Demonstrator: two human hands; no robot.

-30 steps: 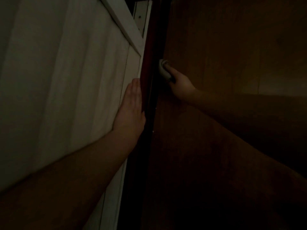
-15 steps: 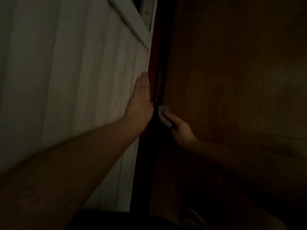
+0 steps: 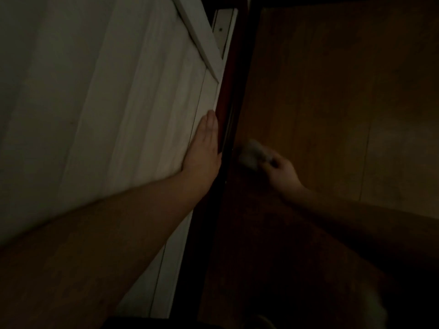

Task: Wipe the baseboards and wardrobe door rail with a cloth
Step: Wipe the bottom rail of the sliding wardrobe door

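Observation:
The scene is dim. A white wardrobe door [image 3: 133, 110] fills the left side. Along its bottom edge runs a dark reddish door rail [image 3: 228, 96], from top centre down to the lower middle. My left hand [image 3: 204, 148] lies flat on the door with straight fingers, right beside the rail. My right hand [image 3: 281, 172] grips a small grey cloth [image 3: 251, 154], blurred by motion, at the floor-side edge of the rail.
Brown wooden floor [image 3: 332, 91] covers the right side. A white diagonal door frame strip [image 3: 197, 34] crosses the top. A pale shape, hard to make out, sits at the bottom right edge.
My right hand drew the cloth along the rail toward me, then a little away again. My left hand stays flat on the door.

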